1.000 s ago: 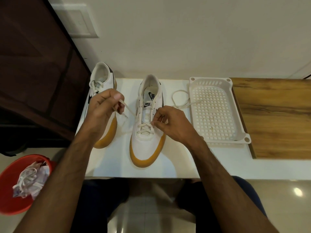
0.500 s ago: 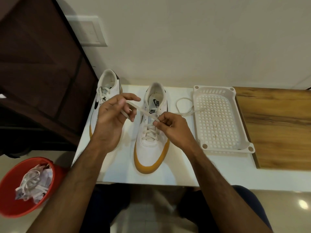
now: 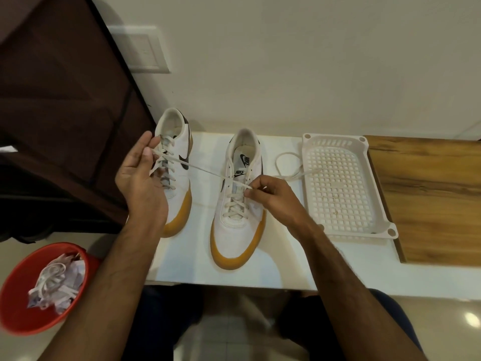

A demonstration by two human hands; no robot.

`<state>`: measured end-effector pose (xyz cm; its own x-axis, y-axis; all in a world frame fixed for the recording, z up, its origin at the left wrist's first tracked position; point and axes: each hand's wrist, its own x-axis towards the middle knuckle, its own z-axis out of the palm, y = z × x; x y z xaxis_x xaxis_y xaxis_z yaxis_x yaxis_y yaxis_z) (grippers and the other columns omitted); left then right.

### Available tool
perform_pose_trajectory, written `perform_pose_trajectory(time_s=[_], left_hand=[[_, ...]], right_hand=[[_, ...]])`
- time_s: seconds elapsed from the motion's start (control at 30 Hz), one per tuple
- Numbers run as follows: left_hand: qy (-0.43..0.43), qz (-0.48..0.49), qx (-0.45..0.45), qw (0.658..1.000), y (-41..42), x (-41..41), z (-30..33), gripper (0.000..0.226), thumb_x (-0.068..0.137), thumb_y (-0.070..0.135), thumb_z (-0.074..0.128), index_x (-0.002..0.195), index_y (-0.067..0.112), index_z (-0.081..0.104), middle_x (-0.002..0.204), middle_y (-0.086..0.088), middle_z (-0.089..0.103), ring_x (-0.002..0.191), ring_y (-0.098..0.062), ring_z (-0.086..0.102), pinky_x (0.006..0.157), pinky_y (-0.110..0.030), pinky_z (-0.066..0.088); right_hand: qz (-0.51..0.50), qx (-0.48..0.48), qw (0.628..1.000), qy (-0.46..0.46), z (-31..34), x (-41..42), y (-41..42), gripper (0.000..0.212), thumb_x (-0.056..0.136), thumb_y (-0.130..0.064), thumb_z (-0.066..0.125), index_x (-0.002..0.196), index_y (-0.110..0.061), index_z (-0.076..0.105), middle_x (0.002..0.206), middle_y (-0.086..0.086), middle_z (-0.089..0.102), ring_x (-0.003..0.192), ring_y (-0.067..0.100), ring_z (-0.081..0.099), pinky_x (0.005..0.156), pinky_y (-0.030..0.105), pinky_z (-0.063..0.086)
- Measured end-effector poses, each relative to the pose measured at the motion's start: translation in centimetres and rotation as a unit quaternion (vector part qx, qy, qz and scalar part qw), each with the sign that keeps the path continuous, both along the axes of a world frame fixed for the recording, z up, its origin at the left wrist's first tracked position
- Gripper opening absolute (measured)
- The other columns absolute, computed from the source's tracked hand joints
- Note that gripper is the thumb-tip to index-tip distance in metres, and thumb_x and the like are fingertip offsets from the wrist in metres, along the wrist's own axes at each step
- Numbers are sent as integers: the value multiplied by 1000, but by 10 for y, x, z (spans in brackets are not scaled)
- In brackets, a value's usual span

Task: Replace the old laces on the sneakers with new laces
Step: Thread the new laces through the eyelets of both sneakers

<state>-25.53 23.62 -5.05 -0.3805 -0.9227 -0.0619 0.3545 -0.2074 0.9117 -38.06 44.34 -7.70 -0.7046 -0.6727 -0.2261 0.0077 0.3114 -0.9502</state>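
Stretching taut from half-laced gum-soled white sneaker (image 3: 238, 204), cream lace (image 3: 200, 169), pinched by left hand (image 3: 140, 175), right hand (image 3: 270, 196)

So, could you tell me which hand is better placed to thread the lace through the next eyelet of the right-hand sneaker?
Probably the right hand: it pinches the lace right at the eyelets of the right-hand sneaker, while the left hand holds the lace's end taut over the other sneaker.

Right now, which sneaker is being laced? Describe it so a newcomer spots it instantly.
On the white table, two white sneakers with tan soles stand side by side, left of a white perforated tray. It is the sneaker nearer the tray, between the two hands. Unlike the fully laced sneaker, its upper eyelets are empty and a lace stretches from it to the left hand.
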Motion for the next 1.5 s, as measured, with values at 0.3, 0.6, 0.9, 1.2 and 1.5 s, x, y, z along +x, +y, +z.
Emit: perform_pose_trajectory(time_s=[0.3, 0.6, 0.9, 1.2, 1.5], left_hand=[[72, -17, -36, 997, -10, 3, 0, 34, 102, -1, 40, 132, 9, 53, 88, 2, 65, 57, -7, 43, 54, -25, 42], [-158, -203, -302, 918, 23, -7, 3, 24, 104, 8, 50, 116, 11, 70, 91, -2, 67, 54, -5, 43, 56, -26, 39], [-294, -242, -434, 816, 39, -20, -17, 19, 99, 14, 62, 114, 24, 69, 93, 15, 75, 78, 0, 66, 70, -23, 50], [-339, -230, -568, 714, 44, -23, -29, 7, 91, 26, 74, 97, 23, 75, 93, 11, 65, 80, -8, 62, 60, -21, 45], [-378, -239, -605, 658, 49, -28, -31, 8, 85, 27, 73, 87, 20, 70, 87, 6, 54, 65, -19, 59, 52, -25, 40]], right_hand=[[78, -54, 995, -2, 18, -12, 21, 26, 91, 9, 60, 104, -4, 78, 90, 9, 77, 80, 10, 68, 74, 17, 51], [-80, 30, 991, 100, 1, -14, 14, 8, 91, -16, 69, 90, -22, 74, 85, -9, 74, 71, -2, 64, 65, 14, 49], [-102, 163, 960, 205, -10, 21, -15, 32, 82, -49, 76, 93, -25, 58, 86, -11, 63, 78, 8, 61, 67, 30, 51], [-127, 132, 972, 144, -8, 16, -11, 12, 85, -26, 70, 94, -19, 71, 77, -14, 66, 73, 2, 62, 67, 22, 48], [-130, 93, 984, 74, -13, 9, -6, 6, 84, -18, 70, 90, -19, 71, 82, -6, 73, 78, 8, 69, 74, 24, 54]])
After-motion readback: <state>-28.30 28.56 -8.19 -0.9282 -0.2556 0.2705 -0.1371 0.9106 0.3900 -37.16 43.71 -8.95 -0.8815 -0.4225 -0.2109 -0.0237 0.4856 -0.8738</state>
